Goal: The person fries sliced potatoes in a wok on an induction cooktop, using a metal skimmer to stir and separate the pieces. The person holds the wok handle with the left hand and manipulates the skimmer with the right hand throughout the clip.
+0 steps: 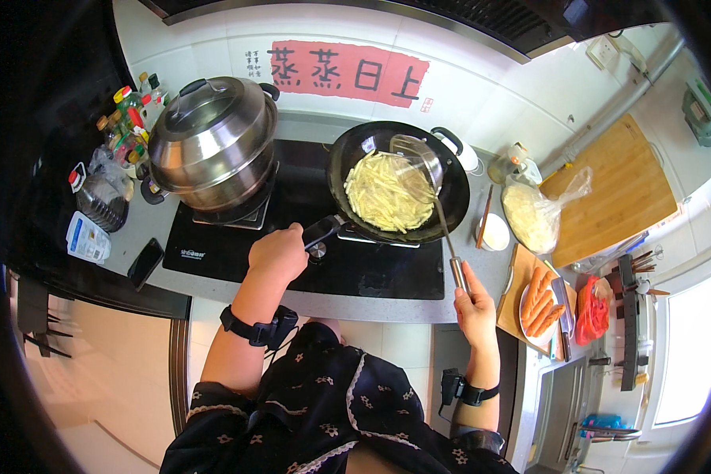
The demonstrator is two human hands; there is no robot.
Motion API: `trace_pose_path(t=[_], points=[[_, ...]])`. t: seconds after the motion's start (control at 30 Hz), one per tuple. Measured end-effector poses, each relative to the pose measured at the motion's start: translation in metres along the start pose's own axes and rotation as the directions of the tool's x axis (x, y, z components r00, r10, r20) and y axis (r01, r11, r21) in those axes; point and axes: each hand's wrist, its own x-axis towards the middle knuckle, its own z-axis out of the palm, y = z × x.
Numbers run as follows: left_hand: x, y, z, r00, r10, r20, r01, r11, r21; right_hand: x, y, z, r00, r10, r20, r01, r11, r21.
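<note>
My left hand [279, 253] grips the black handle of a dark wok [455, 195] on the right side of a black cooktop [391, 278]. Pale yellow cut strips [379, 198], perhaps potato, lie in bubbling liquid in the wok. In my right hand [475, 303] is the metal handle of a round strainer ladle [418, 169]; its head rests over the right part of the strips. A black strap with a small device sits on each forearm. To the right of the wok, a white bowl [497, 232] has chopsticks [484, 216] leaning at its rim.
A large lidded steel steamer pot [213, 142] stands on the left burner. Bottles [145, 106] and a phone [146, 263] are at the left. At the right are a bag of pale food [530, 213], twisted sausages [539, 302] on a plate, a knife [563, 308] and a large wooden board [619, 183].
</note>
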Motion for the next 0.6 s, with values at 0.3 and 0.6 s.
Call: trace_pose_path(t=[0.3,0.6], points=[[0.003,0.0,0.001,1.0,0.003,0.027,-0.003,1.0,0.029,0.029,0.012,0.025,0.993,-0.119,-0.023,0.117,0.991,-0.066],[0.003,-0.003,0.005,1.0,0.0,0.012,0.0,1.0,0.012,0.05,-0.005,0.036,0.999,-0.02,0.038,0.021,0.999,-0.041]])
